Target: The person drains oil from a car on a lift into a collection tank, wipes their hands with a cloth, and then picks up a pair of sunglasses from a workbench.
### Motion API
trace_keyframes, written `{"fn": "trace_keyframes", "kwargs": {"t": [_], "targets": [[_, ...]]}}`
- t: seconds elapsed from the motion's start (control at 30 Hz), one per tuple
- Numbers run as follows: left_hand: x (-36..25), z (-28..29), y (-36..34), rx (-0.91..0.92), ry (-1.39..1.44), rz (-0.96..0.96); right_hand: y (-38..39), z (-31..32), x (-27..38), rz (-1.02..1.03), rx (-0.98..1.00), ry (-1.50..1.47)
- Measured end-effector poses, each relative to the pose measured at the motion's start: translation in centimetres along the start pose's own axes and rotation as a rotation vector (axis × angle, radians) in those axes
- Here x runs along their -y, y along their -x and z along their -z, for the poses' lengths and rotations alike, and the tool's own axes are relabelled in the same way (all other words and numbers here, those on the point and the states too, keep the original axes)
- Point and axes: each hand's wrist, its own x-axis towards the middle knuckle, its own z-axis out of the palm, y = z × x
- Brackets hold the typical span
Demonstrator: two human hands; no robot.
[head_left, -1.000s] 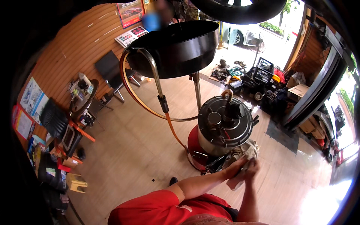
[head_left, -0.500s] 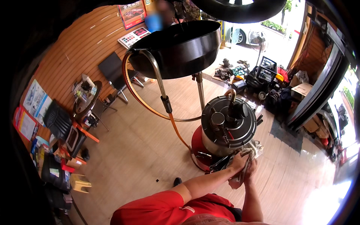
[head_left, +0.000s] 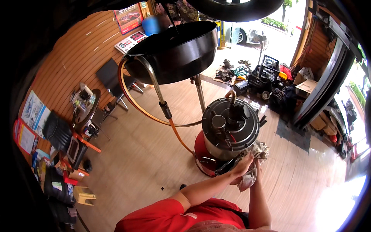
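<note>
A crumpled grey-beige rag [head_left: 261, 150] is bunched between my two hands, beside the near right side of a waste-oil drainer's tank [head_left: 231, 133]. My left hand [head_left: 243, 164] is closed on the cloth. My right hand [head_left: 258, 168] grips it from the right, its fingers partly hidden by the folds. One end of the rag hangs below the hands. The tank has a black ribbed lid with dark fittings and stands on a red base [head_left: 201, 150]. Above it, a wide black drain pan [head_left: 174, 58] sits on a metal pole [head_left: 199, 91].
An orange hose [head_left: 178, 135] loops from the pan down to the base. Overhead hangs a tyre [head_left: 235, 9]. Black crates [head_left: 268, 69] and loose parts lie at the far right, near a dark post [head_left: 328, 77]. Chairs [head_left: 112, 77], a round table [head_left: 91, 106] and a yellow stool [head_left: 83, 196] stand left.
My hands have shifted slightly within the rag, and more of its cloth shows above and below them. The view has moved a little, so the drainer appears further left.
</note>
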Motion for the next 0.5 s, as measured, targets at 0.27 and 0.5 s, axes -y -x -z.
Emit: {"fn": "trace_keyframes", "kwargs": {"t": [0.27, 0.5], "targets": [[-8.7, 3.1, 6.6, 0.184, -0.537, -0.157, -4.9, 1.8, -3.9, -0.03, 0.119, -0.144], [-7.0, 6.8, 11.3, 0.415, -0.445, 0.02, -3.7, -0.2, -3.6, 0.052, 0.092, -0.073]]}}
